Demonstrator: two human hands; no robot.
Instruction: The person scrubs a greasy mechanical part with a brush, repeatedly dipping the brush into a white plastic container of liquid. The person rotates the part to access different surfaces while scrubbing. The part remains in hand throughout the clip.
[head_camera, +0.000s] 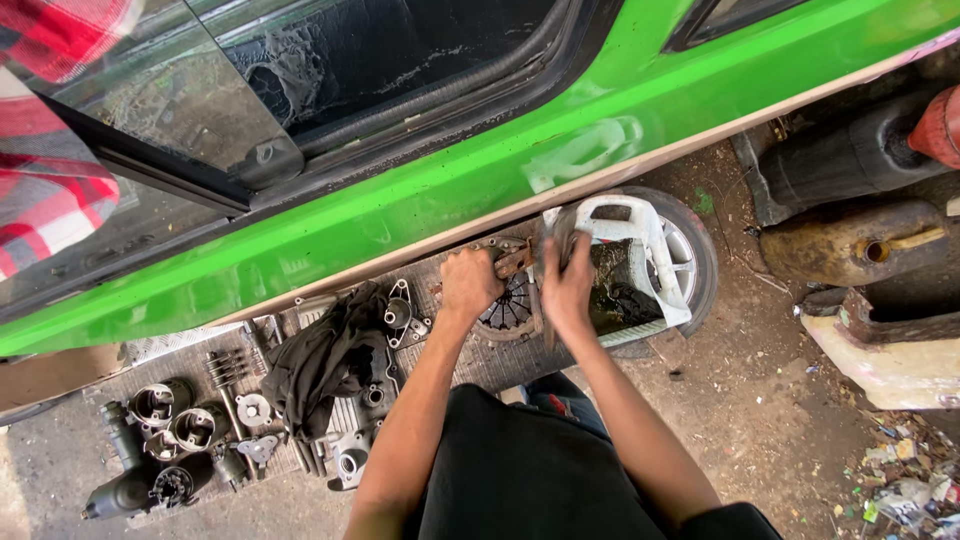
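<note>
Nearest to us, our two bare forearms run up from a black-clothed lap toward the work. Our left hand (470, 283) is clenched around the rim of a round clutch pressure plate (508, 305), which lies flat on a grey ribbed mat (500, 362) just below the sill of the car. Our right hand (567, 285) is blurred beside it, and it seems to hold a thin rusty tool (515, 262) against the upper edge of the plate, though we cannot tell how firmly the fingers close. Touching the plate on its right stands one white cut-open plastic jug (640, 235), holding dark liquid and grime, and it sits on one wheel (690, 260) lying flat on the dirt. To the left on the same mat we count one black rag (325, 360) heaped over an aluminium engine cover (400, 315), and farther left about three short cylinders (175, 415) with a dark pipe piece (120, 490) at the mat's outer edge. The mat is crowded from edge to edge, and the only open ground is the bare dirt (760, 400) to our right, with scraps of litter (900, 480) at the far corner. Beyond the plate rises the green car body (430, 200) with its dark door opening, closing off that side. At far right lie a black drum (840, 160) and a rusty brown tank (850, 240), well apart from our hands. A red checked sleeve (50, 200) of another person shows at upper left.
</note>
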